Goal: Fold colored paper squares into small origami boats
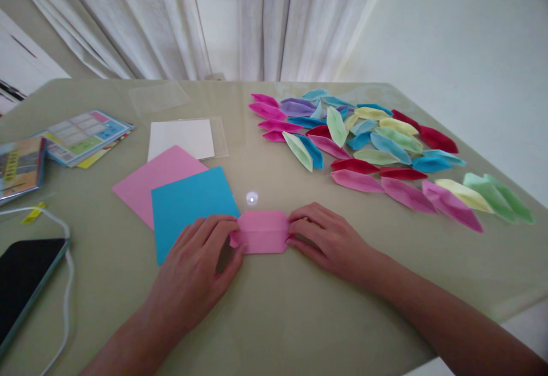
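Observation:
A small folded piece of pink paper (263,232) lies on the table between my two hands, with a crease running across its middle. My left hand (201,262) pinches its left end between thumb and fingers, where a corner flap shows. At the right end, the fingers of my right hand (327,239) close on the paper's edge. Just left of it, and partly behind my left hand, is a flat blue paper square (192,207). That square overlaps a pink paper square (158,179).
Several folded paper boats (363,179) in many colours cover the table's right side. White paper (182,138) in a clear sleeve lies behind the squares. Printed sheets (88,133), a booklet (19,165), a phone (28,279) and a white cable (67,290) are on the left.

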Demonstrator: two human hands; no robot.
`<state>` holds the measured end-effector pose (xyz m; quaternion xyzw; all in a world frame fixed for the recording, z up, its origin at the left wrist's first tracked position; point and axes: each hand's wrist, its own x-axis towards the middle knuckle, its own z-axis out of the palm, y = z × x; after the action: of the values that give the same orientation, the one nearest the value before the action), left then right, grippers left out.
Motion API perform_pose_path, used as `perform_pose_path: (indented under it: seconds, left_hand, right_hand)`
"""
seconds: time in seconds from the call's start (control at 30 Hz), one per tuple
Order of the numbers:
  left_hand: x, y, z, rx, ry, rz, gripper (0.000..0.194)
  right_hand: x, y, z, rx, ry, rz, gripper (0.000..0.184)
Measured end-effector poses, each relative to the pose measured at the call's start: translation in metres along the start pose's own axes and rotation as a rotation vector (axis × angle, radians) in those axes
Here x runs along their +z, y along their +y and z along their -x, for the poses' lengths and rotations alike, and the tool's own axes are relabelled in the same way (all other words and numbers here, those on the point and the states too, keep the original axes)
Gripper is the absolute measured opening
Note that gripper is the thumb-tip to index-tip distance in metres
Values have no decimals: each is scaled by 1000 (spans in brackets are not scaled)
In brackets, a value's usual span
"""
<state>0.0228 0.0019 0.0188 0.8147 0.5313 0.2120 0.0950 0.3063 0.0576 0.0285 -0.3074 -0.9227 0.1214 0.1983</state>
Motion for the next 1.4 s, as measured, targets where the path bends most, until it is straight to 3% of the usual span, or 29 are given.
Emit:
perform_pose_path:
  seconds: [0.13,0.47,0.67,0.97,1.4]
  left_hand:
    - [-2,1,-1,15,53,35,23]
    - [-6,7,-4,14,127,374,24]
    - [-2,13,4,-52,153,626,27]
    - [-2,13,5,-56,180,621,26]
    - [-5,10,3,-159,149,588,26]
  right_hand:
    - [1,0,2,8,24,1,14]
    - [-2,1,3,107,65,5,6]
    - [-4,-1,2,148,73,-72,23]
    - [-3,-1,4,159,98,-70,40]
    - [-5,-4,4,148,104,-94,38]
